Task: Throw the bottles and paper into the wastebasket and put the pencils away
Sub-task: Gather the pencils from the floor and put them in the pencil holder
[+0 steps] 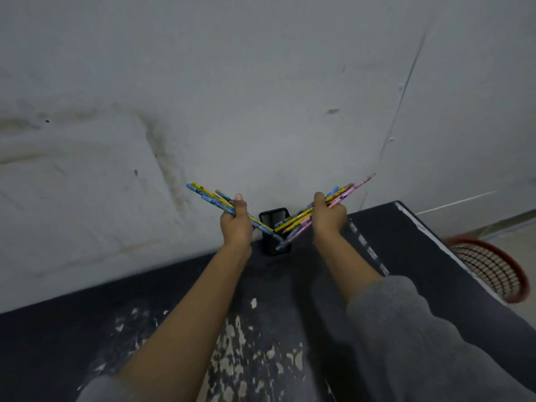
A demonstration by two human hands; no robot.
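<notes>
A black mesh pencil holder (269,220) stands at the far edge of the dark table (87,329), against the wall. My left hand (235,224) grips a bundle of blue and yellow pencils (208,197) slanting up to the left, their lower ends over the holder. My right hand (329,216) grips a bundle of pink, yellow and blue pencils (348,190) slanting up to the right, lower ends crossing in front of the holder. No bottles or paper are in view.
A red wastebasket (499,268) with a lattice wall stands on the floor past the table's right edge. A grey stained wall (261,97) rises right behind the table. The tabletop has worn, flaked paint near me.
</notes>
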